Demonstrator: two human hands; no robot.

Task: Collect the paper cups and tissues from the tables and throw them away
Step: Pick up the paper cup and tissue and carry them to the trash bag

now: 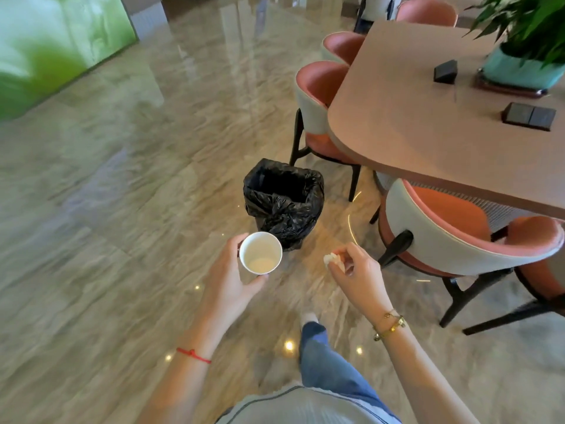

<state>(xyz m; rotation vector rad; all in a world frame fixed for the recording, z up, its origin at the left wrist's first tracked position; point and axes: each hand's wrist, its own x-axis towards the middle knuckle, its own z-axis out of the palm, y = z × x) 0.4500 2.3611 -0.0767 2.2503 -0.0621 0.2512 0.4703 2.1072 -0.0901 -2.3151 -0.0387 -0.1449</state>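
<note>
My left hand (pixel 227 278) grips a white paper cup (pixel 260 253), held upright with its mouth toward me and a little pale liquid at the bottom. My right hand (pixel 356 273) pinches a crumpled white tissue (pixel 331 259) between thumb and fingertips. Both hands hover over the floor just short of a small bin lined with a black bag (pixel 284 201), which stands open a little ahead of the cup.
A pinkish table (pixel 412 117) stands at the right with orange-and-white chairs (pixel 458 237) around it, two dark boxes (pixel 529 116) and a potted plant (pixel 526 35) on top. Glossy marble floor (pixel 122 194) spreads to the left. My leg in jeans (pixel 324 356) is below.
</note>
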